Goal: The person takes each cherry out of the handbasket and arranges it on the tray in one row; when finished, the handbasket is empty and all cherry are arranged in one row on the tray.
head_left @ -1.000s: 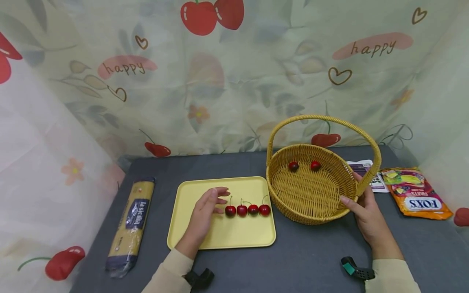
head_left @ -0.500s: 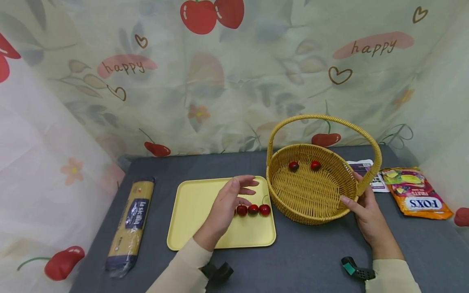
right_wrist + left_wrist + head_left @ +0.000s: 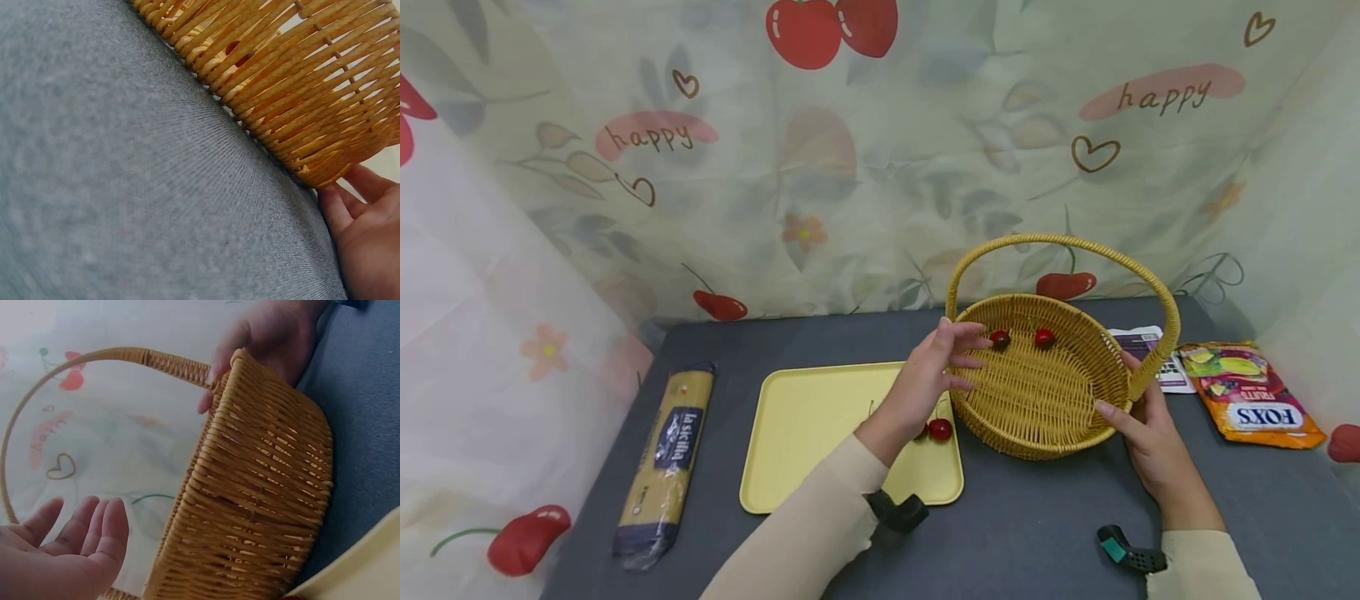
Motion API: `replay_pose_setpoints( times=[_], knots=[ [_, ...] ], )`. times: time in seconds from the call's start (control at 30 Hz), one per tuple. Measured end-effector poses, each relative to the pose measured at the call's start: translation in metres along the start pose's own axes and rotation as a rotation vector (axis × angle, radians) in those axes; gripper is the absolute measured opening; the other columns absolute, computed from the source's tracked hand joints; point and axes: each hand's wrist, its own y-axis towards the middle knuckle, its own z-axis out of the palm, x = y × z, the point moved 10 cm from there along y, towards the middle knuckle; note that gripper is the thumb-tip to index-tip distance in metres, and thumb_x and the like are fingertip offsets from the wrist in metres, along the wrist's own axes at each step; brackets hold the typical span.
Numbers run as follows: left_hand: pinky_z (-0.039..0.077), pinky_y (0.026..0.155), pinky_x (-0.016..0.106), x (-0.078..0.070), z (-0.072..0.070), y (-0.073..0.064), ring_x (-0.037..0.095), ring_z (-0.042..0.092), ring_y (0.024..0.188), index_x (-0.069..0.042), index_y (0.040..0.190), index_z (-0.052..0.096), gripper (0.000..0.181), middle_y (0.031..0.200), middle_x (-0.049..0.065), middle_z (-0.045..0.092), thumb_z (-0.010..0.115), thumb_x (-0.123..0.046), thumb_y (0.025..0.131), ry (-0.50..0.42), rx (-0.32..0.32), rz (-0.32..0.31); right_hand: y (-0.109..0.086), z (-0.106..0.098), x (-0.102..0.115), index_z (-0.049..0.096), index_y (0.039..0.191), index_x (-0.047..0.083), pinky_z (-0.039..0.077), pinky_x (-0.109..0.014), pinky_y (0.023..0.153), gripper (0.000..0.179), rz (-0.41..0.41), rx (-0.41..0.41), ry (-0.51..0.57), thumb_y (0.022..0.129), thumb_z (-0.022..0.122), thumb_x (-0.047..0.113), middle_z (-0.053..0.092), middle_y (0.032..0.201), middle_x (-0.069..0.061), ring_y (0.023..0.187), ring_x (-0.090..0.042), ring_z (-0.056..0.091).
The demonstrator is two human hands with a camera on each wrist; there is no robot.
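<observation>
A yellow wicker basket with an arched handle sits on the table at the right, two dark red cherries lying at its far inner side. My right hand grips the basket's right rim, thumb inside and fingers round the outside. My left hand is over the basket's left rim, palm turned right. In the left wrist view, its fingers are loosely extended with nothing between them. Below this hand, red cherries with stems lie on a pale yellow tray; my forearm hides part of the row.
A long pack of pasta lies on the dark grey table at the left. Right of the basket are an orange sweets bag and a purple-and-white packet. A printed curtain hangs behind the table.
My left hand has moved right and away from me, from beside the row of cherries on the tray to the basket's left rim. The right hand and basket stay in place.
</observation>
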Motion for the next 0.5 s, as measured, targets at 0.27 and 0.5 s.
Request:
replay_pose_setpoints(
  times=[0.27,0.5],
  knots=[
    [0.059,0.092,0.044,0.015,0.013,0.040,0.034,0.064,0.126,-0.012,0.156,0.056,0.075,0.141,0.007,0.065,0.028,-0.066,0.114,-0.037,-0.025,-0.099,0.001,0.002,0.000,0.015,0.176,0.030,0.038,-0.017,0.107,0.081,-0.001,0.008,0.009,0.112,0.058,0.004,0.016,0.172,-0.020,0.151,-0.027,0.029],
    [0.057,0.092,0.049,0.036,0.023,0.073,0.030,0.063,0.122,-0.010,0.157,0.054,0.078,0.143,0.011,0.062,0.029,-0.069,0.113,-0.001,-0.085,-0.191,0.000,0.000,0.001,0.015,0.176,0.030,0.038,-0.017,0.106,0.081,0.000,0.001,0.010,0.112,0.058,0.004,0.016,0.172,-0.020,0.151,-0.027,0.029]
  ],
)
